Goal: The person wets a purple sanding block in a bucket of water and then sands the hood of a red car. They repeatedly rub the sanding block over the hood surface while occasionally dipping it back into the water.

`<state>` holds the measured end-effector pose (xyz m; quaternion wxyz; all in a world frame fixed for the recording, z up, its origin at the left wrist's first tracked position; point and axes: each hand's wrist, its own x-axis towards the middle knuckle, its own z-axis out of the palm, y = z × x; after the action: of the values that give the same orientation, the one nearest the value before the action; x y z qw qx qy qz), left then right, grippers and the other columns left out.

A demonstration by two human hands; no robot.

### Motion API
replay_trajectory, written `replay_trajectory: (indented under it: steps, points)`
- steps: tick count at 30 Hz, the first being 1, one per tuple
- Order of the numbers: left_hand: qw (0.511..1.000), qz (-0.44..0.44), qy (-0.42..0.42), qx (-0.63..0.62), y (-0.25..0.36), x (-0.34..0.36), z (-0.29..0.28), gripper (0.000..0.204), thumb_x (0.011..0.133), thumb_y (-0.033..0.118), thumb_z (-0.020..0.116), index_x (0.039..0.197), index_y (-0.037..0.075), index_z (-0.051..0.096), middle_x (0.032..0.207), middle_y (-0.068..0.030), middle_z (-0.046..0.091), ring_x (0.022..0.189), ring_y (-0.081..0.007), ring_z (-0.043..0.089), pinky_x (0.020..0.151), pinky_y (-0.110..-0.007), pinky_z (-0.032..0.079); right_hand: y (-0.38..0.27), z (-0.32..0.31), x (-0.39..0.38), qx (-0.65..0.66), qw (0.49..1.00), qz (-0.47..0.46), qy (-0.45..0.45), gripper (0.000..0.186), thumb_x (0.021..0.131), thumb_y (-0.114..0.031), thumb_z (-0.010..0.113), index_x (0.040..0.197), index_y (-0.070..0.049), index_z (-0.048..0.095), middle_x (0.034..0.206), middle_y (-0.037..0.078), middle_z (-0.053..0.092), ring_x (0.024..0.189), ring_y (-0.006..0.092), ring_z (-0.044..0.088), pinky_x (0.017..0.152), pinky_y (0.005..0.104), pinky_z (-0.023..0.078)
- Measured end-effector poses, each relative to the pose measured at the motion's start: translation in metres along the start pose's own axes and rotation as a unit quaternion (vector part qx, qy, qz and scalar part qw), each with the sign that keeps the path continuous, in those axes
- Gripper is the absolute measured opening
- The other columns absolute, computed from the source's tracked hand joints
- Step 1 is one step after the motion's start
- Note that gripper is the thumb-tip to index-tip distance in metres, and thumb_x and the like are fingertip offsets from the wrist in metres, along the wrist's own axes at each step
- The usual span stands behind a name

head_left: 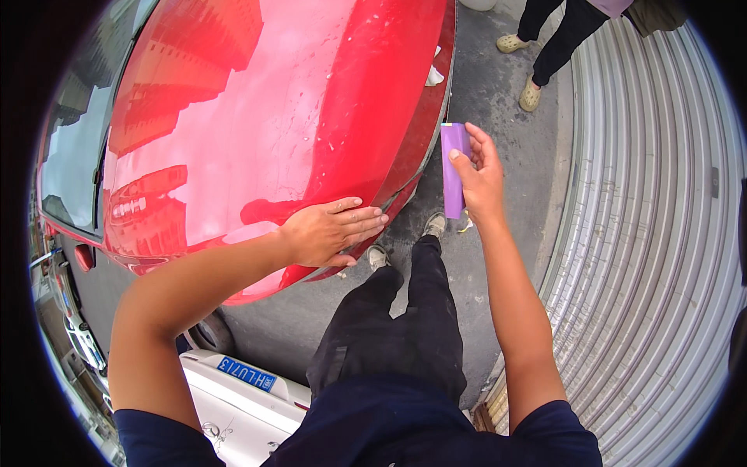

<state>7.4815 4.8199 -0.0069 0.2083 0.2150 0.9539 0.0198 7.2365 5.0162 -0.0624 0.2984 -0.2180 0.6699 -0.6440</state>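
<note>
My left hand (333,233) lies flat on the front corner of a red car's hood (272,101), fingers stretched out and pointing right. Water drops and small specks dot the glossy paint. Off the car's front edge, my right hand (481,175) grips a purple flat block (454,175), thumb on its face and fingers behind. The block stands on end, apart from the car. A crumpled white scrap (434,75) rests along the hood's front edge.
A ribbed metal shutter (654,194) runs along the right. Another person's legs (560,39) stand at the far right in light clogs. Behind me is a white car (233,405) with a blue plate. A tyre (212,333) lies on the grey ground near it.
</note>
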Motion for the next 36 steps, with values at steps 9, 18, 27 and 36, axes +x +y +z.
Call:
replay_trajectory:
  steps: [9,18,27,36]
  points:
    - [0.997,-0.040,0.068,0.013,0.040,-0.060,0.047,0.079,0.109,0.060,0.049,0.174,0.018,0.032,0.182,0.0034,0.027,0.170,-0.0128,0.017,0.139,-0.044,0.012,-0.019,0.070,0.061,-0.356,0.879,-0.315,0.023,0.056,0.088,-0.032,0.087,0.141,-0.020,0.074,0.150,0.015,0.053,0.130,0.0389,0.055,0.113,0.0493,0.049]
    - [0.999,-0.035,0.029,0.002,0.030,-0.047,0.037,0.080,0.107,0.060,0.054,0.174,0.021,0.033,0.183,0.0047,0.027,0.169,-0.0108,0.018,0.139,-0.044,0.012,-0.008,0.090,-0.011,-0.368,0.875,-0.312,0.030,0.052,0.084,-0.022,0.085,0.135,-0.015,0.076,0.147,0.017,0.056,0.127,0.0407,0.057,0.109,0.0507,0.050]
    - [0.999,-0.035,0.033,-0.001,0.041,-0.054,0.043,0.079,0.108,0.058,0.053,0.174,0.021,0.032,0.183,0.0047,0.026,0.169,-0.0114,0.018,0.139,-0.044,0.012,-0.011,0.102,0.006,-0.371,0.880,-0.274,0.112,0.053,0.084,-0.022,0.085,0.135,-0.011,0.075,0.146,0.019,0.055,0.127,0.0427,0.057,0.107,0.0524,0.051]
    - [0.999,-0.038,0.035,0.006,0.042,-0.054,0.043,0.080,0.107,0.058,0.054,0.174,0.020,0.033,0.183,0.0046,0.027,0.169,-0.0115,0.019,0.138,-0.045,0.013,-0.005,0.113,-0.008,-0.362,0.885,-0.266,0.119,0.050,0.084,-0.021,0.084,0.132,-0.010,0.075,0.143,0.017,0.056,0.125,0.0415,0.058,0.108,0.0516,0.051]
